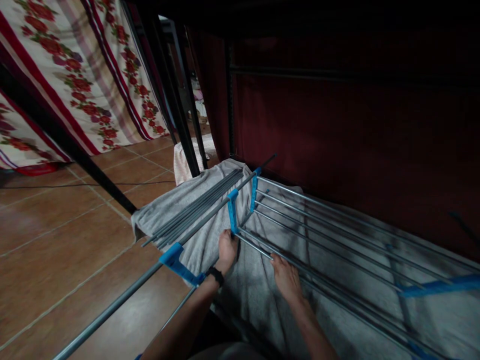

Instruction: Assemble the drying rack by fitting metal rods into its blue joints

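Left hand (227, 248) closes on the lower end of a blue plastic connector bracket (233, 212) — fingers hidden, grip curled around it. Right hand (285, 276) clasps a thin silver metal rail (330, 231) of the rack, which lies on a grey towel (195, 200) over brown floor tiles (56, 250) — black wristband (216, 274) on left wrist.

Two bare forearms, no sleeves in view. Left hand (227, 250) has a black band (216, 275) at the wrist, watch-like, face not readable. Right hand (287, 278) bare, no ring or band visible.
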Tool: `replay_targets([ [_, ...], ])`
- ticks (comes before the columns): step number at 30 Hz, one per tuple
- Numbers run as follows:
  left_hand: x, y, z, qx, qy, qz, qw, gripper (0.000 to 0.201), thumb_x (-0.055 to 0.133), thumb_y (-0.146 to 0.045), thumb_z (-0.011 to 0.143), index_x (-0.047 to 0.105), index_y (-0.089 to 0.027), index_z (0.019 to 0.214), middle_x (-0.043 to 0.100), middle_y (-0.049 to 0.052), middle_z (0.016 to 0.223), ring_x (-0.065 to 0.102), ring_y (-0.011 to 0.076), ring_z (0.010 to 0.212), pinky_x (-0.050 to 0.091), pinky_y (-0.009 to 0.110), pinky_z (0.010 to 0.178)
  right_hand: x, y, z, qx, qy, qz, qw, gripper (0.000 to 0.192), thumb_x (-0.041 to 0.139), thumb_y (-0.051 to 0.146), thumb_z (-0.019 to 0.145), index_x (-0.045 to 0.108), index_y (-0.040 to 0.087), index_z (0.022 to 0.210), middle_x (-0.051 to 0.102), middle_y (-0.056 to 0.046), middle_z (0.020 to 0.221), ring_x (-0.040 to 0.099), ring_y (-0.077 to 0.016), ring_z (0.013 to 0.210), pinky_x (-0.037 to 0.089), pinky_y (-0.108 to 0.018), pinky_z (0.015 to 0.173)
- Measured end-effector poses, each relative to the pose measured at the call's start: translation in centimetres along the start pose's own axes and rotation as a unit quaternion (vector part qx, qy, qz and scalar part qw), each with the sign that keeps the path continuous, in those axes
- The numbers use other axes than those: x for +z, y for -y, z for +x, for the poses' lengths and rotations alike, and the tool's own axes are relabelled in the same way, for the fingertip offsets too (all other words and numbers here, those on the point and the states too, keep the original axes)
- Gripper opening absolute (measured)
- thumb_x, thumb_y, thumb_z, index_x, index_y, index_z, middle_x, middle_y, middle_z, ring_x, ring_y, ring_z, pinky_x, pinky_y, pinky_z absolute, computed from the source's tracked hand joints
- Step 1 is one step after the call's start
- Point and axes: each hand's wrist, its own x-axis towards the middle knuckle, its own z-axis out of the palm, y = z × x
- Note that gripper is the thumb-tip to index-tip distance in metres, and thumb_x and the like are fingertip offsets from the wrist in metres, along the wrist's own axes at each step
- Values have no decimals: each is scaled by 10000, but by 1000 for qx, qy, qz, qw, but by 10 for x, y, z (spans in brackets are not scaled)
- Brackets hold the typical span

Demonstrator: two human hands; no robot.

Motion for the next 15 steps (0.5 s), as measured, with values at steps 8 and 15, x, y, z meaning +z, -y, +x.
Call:
replay_targets([
  [8,-1,1,1,11,-3,3,1000,124,572,-99,807,566,-192,725,626,55,798,603,202,790,484,323,803,0,3,-4,-5,-29,-1,1000,406,369,227,1070,672,238,1342,725,-86,1319,692,-211,1190,540,-322,970],
  [15,-4,-1,4,7,9,9,1000,34,560,-206,798,585,-205,775,668,75,821,633,230,800,497,337,765,7,9,-20,-96,-111,-10,989,532,321,88,1019,581,193,1471,624,-80,1471,578,-231,1351,453,-374,1179],
])
